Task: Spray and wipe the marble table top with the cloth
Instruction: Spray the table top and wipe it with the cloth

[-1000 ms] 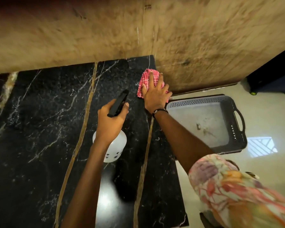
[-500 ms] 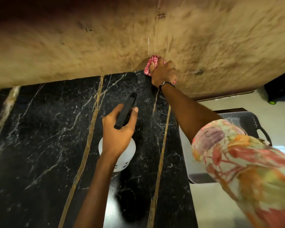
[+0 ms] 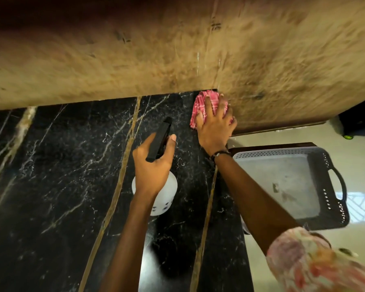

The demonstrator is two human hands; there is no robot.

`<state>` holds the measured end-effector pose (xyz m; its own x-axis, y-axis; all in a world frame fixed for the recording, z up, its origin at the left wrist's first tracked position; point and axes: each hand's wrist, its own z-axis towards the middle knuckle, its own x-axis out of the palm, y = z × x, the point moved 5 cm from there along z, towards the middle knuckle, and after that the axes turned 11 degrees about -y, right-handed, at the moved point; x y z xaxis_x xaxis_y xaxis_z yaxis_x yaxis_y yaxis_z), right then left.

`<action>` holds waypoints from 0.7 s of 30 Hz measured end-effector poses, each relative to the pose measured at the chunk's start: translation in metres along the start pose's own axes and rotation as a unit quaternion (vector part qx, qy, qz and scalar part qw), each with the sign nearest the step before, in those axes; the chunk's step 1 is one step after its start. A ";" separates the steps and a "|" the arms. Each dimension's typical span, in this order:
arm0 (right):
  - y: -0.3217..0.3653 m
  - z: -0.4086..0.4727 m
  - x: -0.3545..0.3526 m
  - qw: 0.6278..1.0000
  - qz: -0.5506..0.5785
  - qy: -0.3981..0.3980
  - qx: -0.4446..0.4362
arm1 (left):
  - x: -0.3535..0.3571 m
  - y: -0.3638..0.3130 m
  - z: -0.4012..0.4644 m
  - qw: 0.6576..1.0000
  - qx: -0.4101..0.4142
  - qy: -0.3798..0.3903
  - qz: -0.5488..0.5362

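Observation:
The black marble table top (image 3: pixel 57 173) with gold and white veins fills the lower left. My right hand (image 3: pixel 214 125) presses a pink checked cloth (image 3: pixel 200 102) flat on the table's far right corner, fingers spread over it. My left hand (image 3: pixel 153 163) grips a white spray bottle (image 3: pixel 162 194) by its black trigger head (image 3: pixel 159 140), held above the marble just left of the cloth. The nozzle points toward the far edge.
A tan stone wall (image 3: pixel 177 55) runs along the table's far edge. A grey plastic basket (image 3: pixel 329 169) with handles sits on the pale floor right of the table. A dark object with a green spot (image 3: pixel 349 136) stands at far right.
My right hand with the cloth went up to the wall edge, then came back onto the table's far right corner. My left hand kept its hold on the spray bottle.

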<state>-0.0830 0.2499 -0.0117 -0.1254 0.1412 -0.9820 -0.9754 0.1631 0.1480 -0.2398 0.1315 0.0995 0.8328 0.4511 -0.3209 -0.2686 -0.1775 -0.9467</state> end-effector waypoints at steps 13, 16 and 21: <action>0.078 0.015 0.002 0.994 0.010 0.007 -0.105 | -0.002 -0.005 -0.006 0.999 0.036 0.004 -0.034; 0.103 0.012 0.013 0.995 0.018 0.038 -0.087 | -0.017 -0.002 -0.003 0.998 0.037 -0.004 -0.050; 0.149 0.001 0.015 0.985 0.030 0.056 -0.163 | -0.071 0.022 0.014 0.998 0.009 -0.033 -0.053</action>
<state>-0.2300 0.2775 -0.0040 -0.1855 0.0303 -0.9822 -0.9698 -0.1664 0.1781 -0.3114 0.1075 0.1007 0.8231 0.5236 -0.2200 -0.1899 -0.1113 -0.9755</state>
